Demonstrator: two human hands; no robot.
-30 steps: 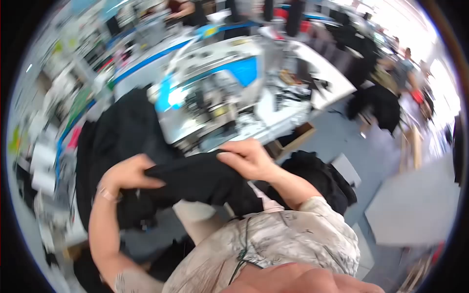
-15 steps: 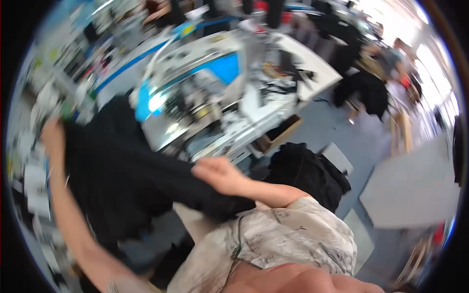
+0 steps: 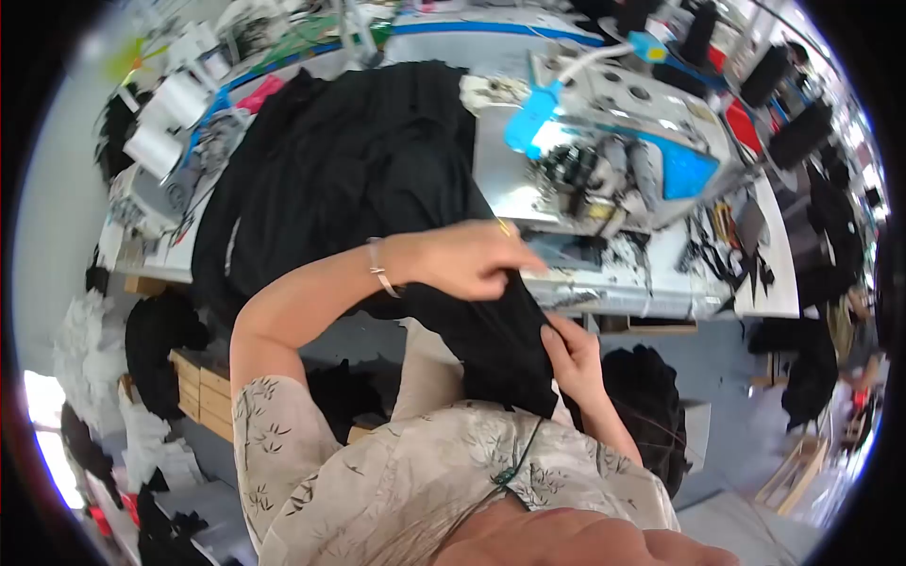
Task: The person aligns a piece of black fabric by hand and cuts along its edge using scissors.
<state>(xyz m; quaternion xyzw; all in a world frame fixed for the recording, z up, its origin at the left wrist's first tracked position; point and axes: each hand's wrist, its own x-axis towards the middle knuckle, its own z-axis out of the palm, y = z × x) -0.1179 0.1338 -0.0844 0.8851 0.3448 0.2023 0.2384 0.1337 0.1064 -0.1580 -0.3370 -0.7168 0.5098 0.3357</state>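
A large black cloth (image 3: 349, 160) lies gathered over the machine table and hangs down over the front edge toward my lap. My right hand (image 3: 576, 363) grips its edge, the thumb on top of the fabric. My left hand (image 3: 467, 262), with a bracelet at the wrist, is over the same stretch of cloth, a little farther up. Its index finger points right, apart from the thumb, while the other fingers are partly curled. Just beyond both hands stands a white sewing machine (image 3: 651, 108), its lamp lit under a blue cover (image 3: 533, 118).
White thread cones (image 3: 165, 127) stand at the left of the table, dark cones (image 3: 800, 135) at the right. Scraps and black strips (image 3: 703, 250) lie on the right end. Below are a wooden drawer box (image 3: 203, 391) and a dark heap of cloth (image 3: 642, 387).
My view has swung left, facing the table squarely. My left hand has come from the far left, where it held the cloth stretched out, to near my right hand. The cloth now lies on the table.
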